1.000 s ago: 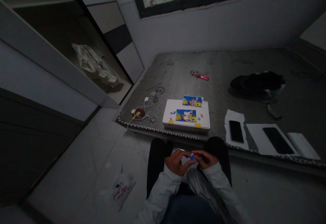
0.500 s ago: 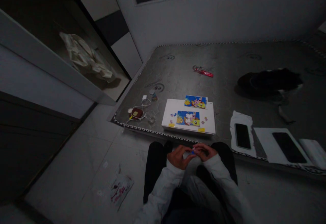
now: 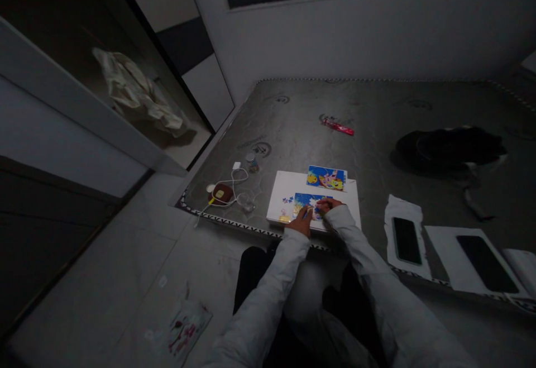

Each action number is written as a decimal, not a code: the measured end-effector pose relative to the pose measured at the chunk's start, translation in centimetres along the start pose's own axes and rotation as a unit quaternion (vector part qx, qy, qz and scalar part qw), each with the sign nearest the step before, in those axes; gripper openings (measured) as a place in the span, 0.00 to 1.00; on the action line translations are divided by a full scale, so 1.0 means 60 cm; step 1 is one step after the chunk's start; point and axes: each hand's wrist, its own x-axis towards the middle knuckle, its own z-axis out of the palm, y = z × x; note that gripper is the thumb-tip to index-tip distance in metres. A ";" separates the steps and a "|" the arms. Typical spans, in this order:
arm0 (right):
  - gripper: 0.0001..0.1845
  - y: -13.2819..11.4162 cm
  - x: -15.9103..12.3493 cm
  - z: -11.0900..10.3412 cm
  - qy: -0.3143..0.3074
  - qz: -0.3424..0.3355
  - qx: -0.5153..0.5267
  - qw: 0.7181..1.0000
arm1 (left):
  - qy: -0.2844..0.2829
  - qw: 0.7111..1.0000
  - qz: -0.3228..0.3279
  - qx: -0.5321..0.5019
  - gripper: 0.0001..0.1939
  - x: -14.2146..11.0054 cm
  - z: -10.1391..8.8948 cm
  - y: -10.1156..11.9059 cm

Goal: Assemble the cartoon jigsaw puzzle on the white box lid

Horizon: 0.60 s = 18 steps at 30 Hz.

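A partly filled cartoon jigsaw puzzle (image 3: 302, 197) lies on a white box (image 3: 276, 189), with a pale gap near its middle. My left hand (image 3: 300, 223) rests on the puzzle's lower edge, thumb and fingers apart. From the right, my right hand (image 3: 329, 206) reaches over the puzzle, its fingertips pinched at the gap on what looks like a small puzzle piece, mostly hidden. Behind the puzzle is a matching picture card (image 3: 326, 178). A few loose blue pieces (image 3: 287, 200) lie left of the puzzle.
The box stands on a grey mattress (image 3: 293, 116). Left of it are a white cable (image 3: 233, 181), a brown case (image 3: 221, 192) and a small jar (image 3: 252, 162). Rightward lie a phone (image 3: 406, 240), another phone (image 3: 488, 263) and a dark bag (image 3: 452, 147). A red packet (image 3: 338, 127) lies behind.
Both hands have moved forward from above my lap, where they held a small blue piece together, onto the puzzle. The view has shifted slightly.
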 end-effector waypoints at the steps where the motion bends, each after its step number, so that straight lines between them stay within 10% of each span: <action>1: 0.14 0.003 0.004 0.001 -0.001 0.006 -0.010 1.000 | -0.016 1.000 -0.002 0.004 0.36 0.006 0.001 0.001; 18: 0.13 0.022 0.003 0.016 0.023 0.010 -0.110 0.994 | -0.006 1.000 -0.023 -0.007 0.31 0.023 0.037 -0.007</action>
